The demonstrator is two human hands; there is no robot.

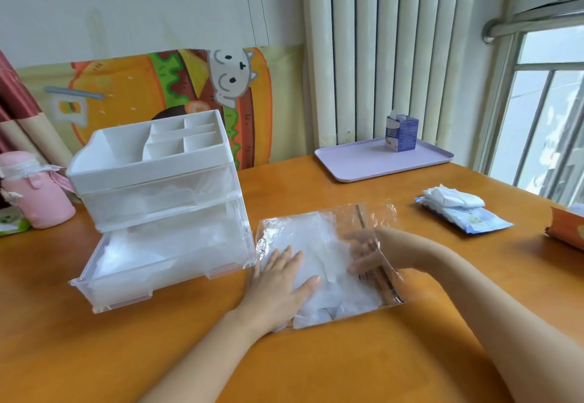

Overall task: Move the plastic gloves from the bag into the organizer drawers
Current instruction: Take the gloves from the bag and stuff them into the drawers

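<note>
A clear plastic bag [363, 222] lies flat on the orange table, with a stack of thin plastic gloves [319, 244] inside it. My left hand [281, 282] presses flat on the bag's left side, fingers straight. My right hand [366, 254] is inside the bag's open right end, seen through the film, fingers on the gloves; its grip is unclear. The white organizer [151, 162] stands to the left. Its lower drawer [126, 282] is pulled out and holds crumpled clear gloves; the upper drawer [151, 200] is closed with gloves inside.
A pink bottle [31, 191] stands left of the organizer. A lilac tray [357, 165] with a small blue carton [401, 134] sits at the back. A tissue pack [464, 213] lies to the right, and an orange object [565, 228] is at the right edge.
</note>
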